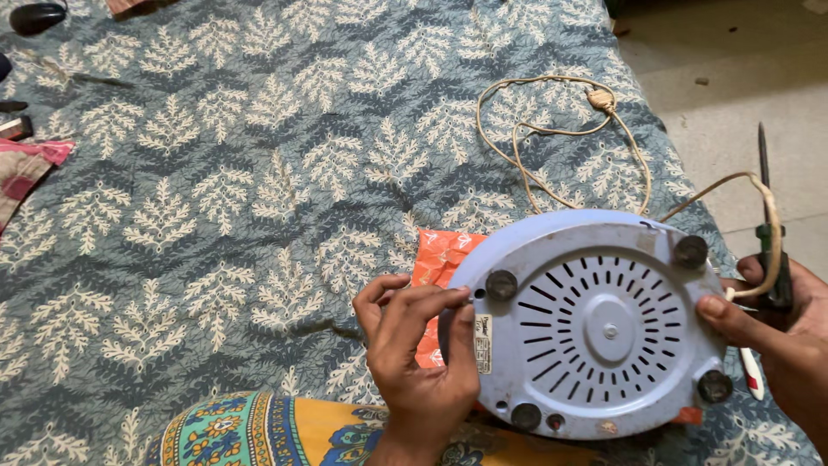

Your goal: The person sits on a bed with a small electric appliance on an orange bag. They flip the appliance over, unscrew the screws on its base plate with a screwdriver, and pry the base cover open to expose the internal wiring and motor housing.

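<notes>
Pale-blue plastic filling the near view: upturned mixer base (pixel 595 324), vented underside facing up, resting at the near edge of the bedspread (pixel 216 190), just beyond a knee in bright patterned cloth (pixel 259 431).

Clasping its near-left rim with the left hand (pixel 418 345), fingertips bunched together beside a black rubber foot (pixel 501 285) and a small hole in the rim; whether pinching a screw there, impossible to tell.

Steadying the opposite rim with the right hand (pixel 780 328), forefinger pressing on the edge, remaining fingers curling round a green-handled screwdriver (pixel 770 233) pointing away, blade up.

Judging from this: bracing the base between both hands, seemingly working at the underside fastenings, with the tool not yet touching any of them. Bringing the blade to a fastening calling for a turned wrist and a firm left-hand hold against the soft bedding.

Lying half under the base, an orange packet (pixel 438 259). Looping farther off across the cloth, the cream power cord (pixel 552 138). Sitting at the far-left corner, a black computer mouse (pixel 39 15).
</notes>
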`<state>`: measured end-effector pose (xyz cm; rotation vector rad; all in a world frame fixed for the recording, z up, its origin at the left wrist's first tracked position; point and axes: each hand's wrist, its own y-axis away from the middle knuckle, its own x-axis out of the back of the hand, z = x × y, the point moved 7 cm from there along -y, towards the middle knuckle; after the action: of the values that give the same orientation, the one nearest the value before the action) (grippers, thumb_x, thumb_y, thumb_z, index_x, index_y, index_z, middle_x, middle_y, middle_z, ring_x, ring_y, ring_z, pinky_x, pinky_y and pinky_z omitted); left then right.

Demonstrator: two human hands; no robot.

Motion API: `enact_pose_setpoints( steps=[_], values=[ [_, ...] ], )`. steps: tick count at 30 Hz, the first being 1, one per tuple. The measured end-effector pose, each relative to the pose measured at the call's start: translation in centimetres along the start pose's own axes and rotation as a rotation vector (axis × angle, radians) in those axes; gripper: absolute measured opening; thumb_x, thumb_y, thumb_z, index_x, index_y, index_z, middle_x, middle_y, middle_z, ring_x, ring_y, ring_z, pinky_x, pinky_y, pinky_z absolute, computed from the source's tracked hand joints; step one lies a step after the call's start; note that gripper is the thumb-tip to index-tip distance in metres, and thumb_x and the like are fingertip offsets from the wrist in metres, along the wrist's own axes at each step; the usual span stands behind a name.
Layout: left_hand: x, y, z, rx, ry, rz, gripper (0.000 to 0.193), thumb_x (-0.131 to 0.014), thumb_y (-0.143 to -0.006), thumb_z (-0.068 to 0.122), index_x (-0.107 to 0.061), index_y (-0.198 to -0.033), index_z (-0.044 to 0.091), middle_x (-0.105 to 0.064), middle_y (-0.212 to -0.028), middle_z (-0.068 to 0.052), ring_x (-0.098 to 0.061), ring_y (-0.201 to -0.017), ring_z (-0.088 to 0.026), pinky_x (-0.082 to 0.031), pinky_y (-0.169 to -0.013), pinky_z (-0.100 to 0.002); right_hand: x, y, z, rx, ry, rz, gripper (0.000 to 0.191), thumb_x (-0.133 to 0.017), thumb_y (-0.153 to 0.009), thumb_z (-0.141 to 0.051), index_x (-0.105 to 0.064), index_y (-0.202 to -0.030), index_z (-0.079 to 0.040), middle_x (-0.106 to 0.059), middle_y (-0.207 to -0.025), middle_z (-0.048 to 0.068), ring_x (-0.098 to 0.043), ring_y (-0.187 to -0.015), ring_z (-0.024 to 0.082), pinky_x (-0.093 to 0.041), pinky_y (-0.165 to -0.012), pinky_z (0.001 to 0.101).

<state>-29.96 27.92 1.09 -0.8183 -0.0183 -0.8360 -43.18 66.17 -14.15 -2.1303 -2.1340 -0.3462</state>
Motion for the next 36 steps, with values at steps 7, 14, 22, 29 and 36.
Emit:
enact_pose_setpoints(
  steps=[7,14,22,29,36],
  values=[
    [-8.7,-2.6,0.4,-0.026,-0.036,0.007,0.019,-0.077,-0.082,0.001,-0.072,-0.098,0.009,-0.072,-0.094,-0.004,-0.057,-0.11,-0.026,-0.043,-0.103,-0.041,4.3,-7.0,-1.8,0.086,-0.095,-0.026,0.045,-0.081,-0.087,-0.013,-0.051,-0.118,-0.001,-0.072,-0.098,0.015,-0.076,-0.086,0.025,-0.064,-0.081,0.0403],
    [-11.0,10.4,6.6,-0.015,-0.081,0.018,0.016,-0.077,-0.085,0.001,-0.071,-0.098,0.008,-0.071,-0.095,-0.004,-0.058,-0.107,-0.022,-0.044,-0.105,-0.04,10.7,3.4,1.3,0.038,-0.082,-0.029,0.037,-0.081,-0.081,-0.015,-0.056,-0.106,-0.003,-0.069,-0.086,0.01,-0.072,-0.076,0.017,-0.061,-0.072,0.0339],
    [-11.2,21.8,-0.3,-0.02,-0.195,-0.012,0.019,-0.078,-0.089,0.002,-0.074,-0.106,0.009,-0.073,-0.1,-0.003,-0.053,-0.117,-0.023,-0.044,-0.098,-0.036,8.9,9.4,9.0,0.129,-0.027,0.003,0.039,-0.084,-0.083,-0.02,-0.052,-0.098,-0.006,-0.068,-0.079,0.006,-0.069,-0.07,0.012,-0.054,-0.061,0.0256],
    [-16.6,24.4,4.1,-0.041,-0.239,-0.03,0.016,-0.078,-0.092,0.003,-0.075,-0.107,0.009,-0.072,-0.1,-0.004,-0.052,-0.118,-0.023,-0.043,-0.1,-0.037,14.2,9.1,9.4,0.122,-0.081,-0.025,0.042,-0.084,-0.079,-0.021,-0.06,-0.108,-0.002,-0.074,-0.088,0.006,-0.073,-0.077,0.011,-0.061,-0.068,0.0252],
    [-19.8,25.0,5.5,-0.027,-0.31,-0.021,0.012,-0.082,-0.101,0.007,-0.076,-0.112,0.008,-0.072,-0.102,-0.004,-0.054,-0.114,-0.02,-0.045,-0.097,-0.033,17.1,5.9,11.4,0.13,-0.061,-0.023,0.049,-0.087,-0.078,-0.024,-0.057,-0.107,0.001,-0.072,-0.087,0.008,-0.073,-0.075,0.013,-0.062,-0.066,0.0282]
  ],
)
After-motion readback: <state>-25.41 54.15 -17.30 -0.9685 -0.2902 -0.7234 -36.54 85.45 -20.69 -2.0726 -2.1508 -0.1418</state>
